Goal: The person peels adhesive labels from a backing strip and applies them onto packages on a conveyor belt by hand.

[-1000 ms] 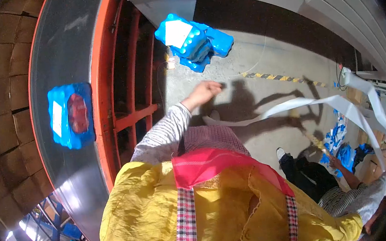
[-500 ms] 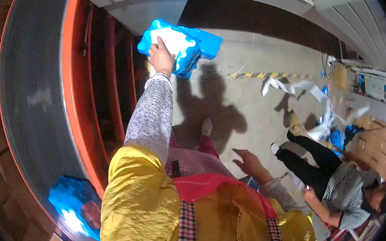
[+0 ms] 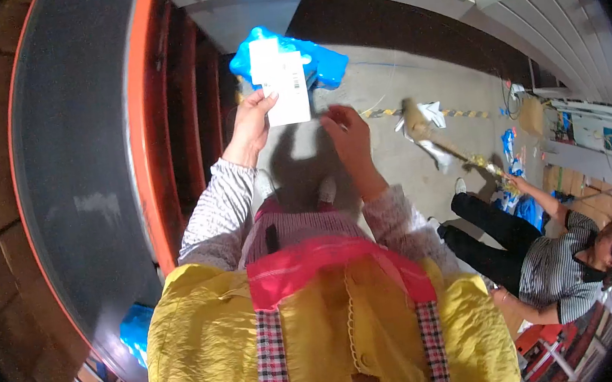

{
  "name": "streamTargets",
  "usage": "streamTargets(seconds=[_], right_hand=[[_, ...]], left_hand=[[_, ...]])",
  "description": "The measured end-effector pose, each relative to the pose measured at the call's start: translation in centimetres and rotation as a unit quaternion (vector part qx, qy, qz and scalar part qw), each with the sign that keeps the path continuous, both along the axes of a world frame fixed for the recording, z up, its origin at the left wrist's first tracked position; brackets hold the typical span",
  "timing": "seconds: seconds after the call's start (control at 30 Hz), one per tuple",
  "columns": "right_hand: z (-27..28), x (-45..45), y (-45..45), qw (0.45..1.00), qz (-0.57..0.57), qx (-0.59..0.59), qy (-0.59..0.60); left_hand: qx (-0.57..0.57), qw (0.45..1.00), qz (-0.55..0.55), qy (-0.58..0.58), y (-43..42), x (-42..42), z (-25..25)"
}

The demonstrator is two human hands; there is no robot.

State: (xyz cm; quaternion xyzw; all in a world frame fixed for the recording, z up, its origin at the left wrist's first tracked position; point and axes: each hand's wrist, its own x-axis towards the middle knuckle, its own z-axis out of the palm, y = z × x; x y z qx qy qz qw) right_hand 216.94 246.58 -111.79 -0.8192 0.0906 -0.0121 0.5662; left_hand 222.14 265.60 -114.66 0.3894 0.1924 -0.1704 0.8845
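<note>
My left hand (image 3: 252, 125) pinches a white paper label (image 3: 290, 94) with small print and a barcode, holding it up in front of me. Beyond it lies a blue plastic-wrapped package (image 3: 318, 61), partly hidden by the label, with another white sheet (image 3: 262, 51) on its top. To the right of the label is my right hand (image 3: 350, 137), its fingers loosely curved and apart, nothing visible in them. It is close to the label's edge without clearly touching it.
A black conveyor belt (image 3: 89, 140) with an orange side rail (image 3: 144, 126) runs along my left, carrying another blue package (image 3: 135, 331). At right, a person in a striped shirt (image 3: 555, 257) holds a long broom-like tool (image 3: 461, 158) near white scraps (image 3: 430, 116). Cartons (image 3: 565, 180) stand behind.
My left hand has drawn back from the blue package with the label. My right hand has risen from waist height to beside it. The person at right has swung the long tool across the floor.
</note>
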Motion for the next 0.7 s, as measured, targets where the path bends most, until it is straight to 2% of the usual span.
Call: streamTargets(seconds=[0.03,0.13,0.23,0.33,0.47,0.63,0.7], right_hand=[[0.3,0.5,1.3,0.998,0.017,0.056,-0.005],[0.8,-0.6,2.9,0.989,0.143,-0.043,-0.007],[2.7,-2.8,3.7,0.96,0.148,0.216,0.1],[4.1,-4.5,3.3,0.951,0.188,0.214,0.122],[6.0,-6.2,3.1,0.958,0.228,0.122,0.127],[5.3,-7.9,2.9,0.956,0.262,0.109,0.077],[5.9,-8.3,2.7,0.955,0.288,0.051,0.054]], left_hand=[[0.001,1.0,0.029,-0.006,0.1,-2.1,1.5],[0.015,0.996,0.087,-0.003,0.6,-7.4,4.8],[0.017,0.992,0.124,-0.004,1.3,-11.6,6.3],[0.026,0.989,0.141,-0.024,1.4,-14.8,7.6],[0.049,0.983,0.173,-0.042,1.0,-18.0,8.6],[0.071,0.975,0.2,-0.064,0.8,-21.0,9.0],[0.089,0.971,0.215,-0.058,0.6,-22.0,10.0]])
